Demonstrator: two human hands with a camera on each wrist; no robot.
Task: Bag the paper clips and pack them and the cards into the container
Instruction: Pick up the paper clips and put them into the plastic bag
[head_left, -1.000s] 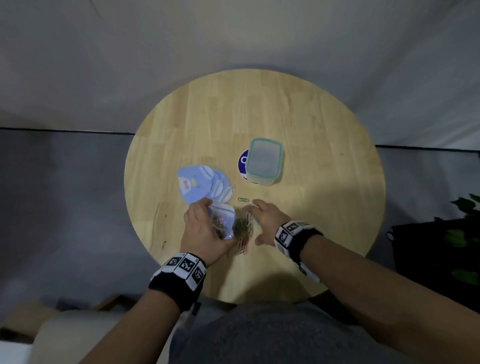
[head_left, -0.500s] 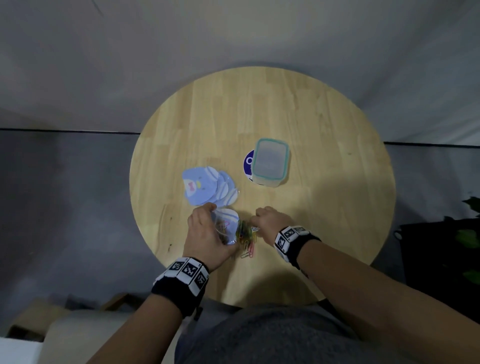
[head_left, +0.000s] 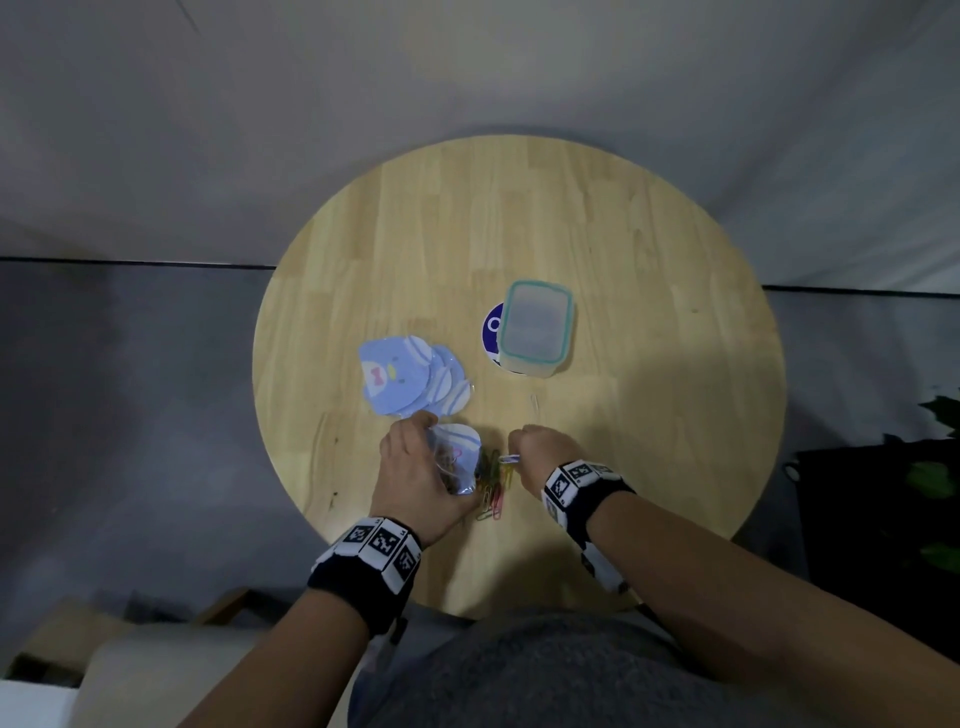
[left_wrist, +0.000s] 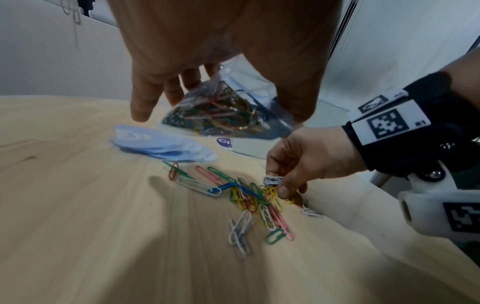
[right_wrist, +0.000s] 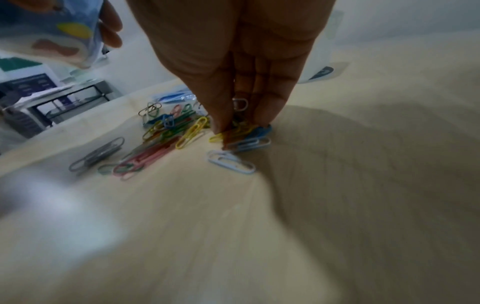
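Landmark: the loose pile of paper clips (left_wrist: 249, 197) near the table's (head_left: 649, 249) front edge.

Far left of the pile and a little beyond it: fanned blue cards (head_left: 410, 382), flat on the wood, none packed yet.

Just left of the pile, raised above the wood: left hand (head_left: 421, 478) holds the clear bag (left_wrist: 223, 111), thumb on one side, fingers on the other. Bag already carries a good load of clips. Which way its mouth faces is not clear from any view. Risk: if the bag tips or the hold slackens while the other hand feeds it, the loaded clips may spill back out.

At the pile's right edge: right hand (left_wrist: 306, 162), fingertips closed in a pinch on a few clips, a white one showing between the fingers, yellow ones at the thumb tip. Clips here are interlocked; a lift may drag a hanging chain that snags the bag's rim or drops off on the way.

Beyond the pile, toward the table's middle: one stray pale clip (head_left: 535, 402), easy to overlook.

Farther beyond, slightly right: the container (head_left: 537, 332), lid apparently on. Both hands are occupied, so it will probably need opening later.
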